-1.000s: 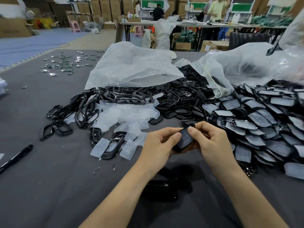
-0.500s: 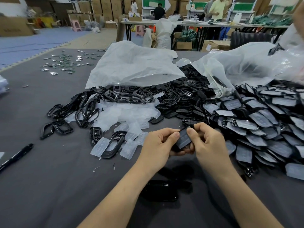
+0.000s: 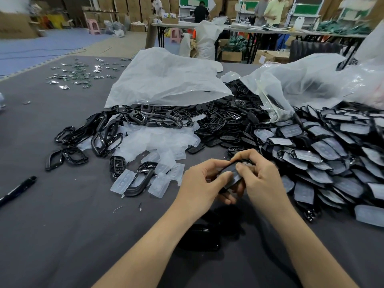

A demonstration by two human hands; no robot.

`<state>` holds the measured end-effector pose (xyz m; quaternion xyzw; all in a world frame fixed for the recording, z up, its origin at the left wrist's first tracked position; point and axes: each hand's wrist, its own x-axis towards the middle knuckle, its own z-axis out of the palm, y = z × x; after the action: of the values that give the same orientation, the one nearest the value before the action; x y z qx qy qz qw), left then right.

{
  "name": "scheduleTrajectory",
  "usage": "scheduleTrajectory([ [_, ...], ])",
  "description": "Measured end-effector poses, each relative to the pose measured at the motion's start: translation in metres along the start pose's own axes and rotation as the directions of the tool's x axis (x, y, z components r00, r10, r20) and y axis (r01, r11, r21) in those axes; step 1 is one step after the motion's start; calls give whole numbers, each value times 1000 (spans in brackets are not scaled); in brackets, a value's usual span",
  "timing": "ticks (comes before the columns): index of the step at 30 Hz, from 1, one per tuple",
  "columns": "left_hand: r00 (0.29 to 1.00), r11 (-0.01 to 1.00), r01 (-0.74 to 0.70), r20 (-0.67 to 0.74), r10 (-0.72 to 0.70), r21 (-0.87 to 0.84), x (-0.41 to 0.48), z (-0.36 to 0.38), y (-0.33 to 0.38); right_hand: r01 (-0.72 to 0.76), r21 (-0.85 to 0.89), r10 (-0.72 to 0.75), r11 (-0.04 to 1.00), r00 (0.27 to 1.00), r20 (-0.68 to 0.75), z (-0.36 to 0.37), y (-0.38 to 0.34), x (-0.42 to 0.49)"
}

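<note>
Both hands hold one small black plastic piece [image 3: 233, 174] above the near table [image 3: 62, 235]: left hand [image 3: 202, 187] and right hand [image 3: 262, 177] pinch it, seemingly covered by a clear pad.

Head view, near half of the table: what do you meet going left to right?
Pen → black frames → clear inserts → left hand → black part, pinched by both hands → right hand → heap of black pieces with clear pads.

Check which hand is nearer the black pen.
Left. The left hand is well right of the pen; the right hand is even farther right; both pinch one black part.
</note>
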<state>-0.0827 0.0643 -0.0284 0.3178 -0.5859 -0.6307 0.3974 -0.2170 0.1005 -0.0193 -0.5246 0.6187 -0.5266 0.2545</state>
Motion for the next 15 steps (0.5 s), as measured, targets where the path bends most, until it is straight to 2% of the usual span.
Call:
scheduleTrajectory([
  [3,981,938,-179,-22,194,297,-2,-2,-2,-72,54,75,996,996,-55,-2,-1,2],
  [7,889,778,-455,166,428,434,-3,-1,-1,-221,236,252,946,962,-108,-10,-4,7],
  [10,863,718,-498,194,467,487,-1,-1,-6,-303,335,333,892,942,-36,-9,-8,7],
  [15,874,753,-477,153,462,452,-1,-1,-4,-375,394,396,839,918,30,-8,-11,6],
])
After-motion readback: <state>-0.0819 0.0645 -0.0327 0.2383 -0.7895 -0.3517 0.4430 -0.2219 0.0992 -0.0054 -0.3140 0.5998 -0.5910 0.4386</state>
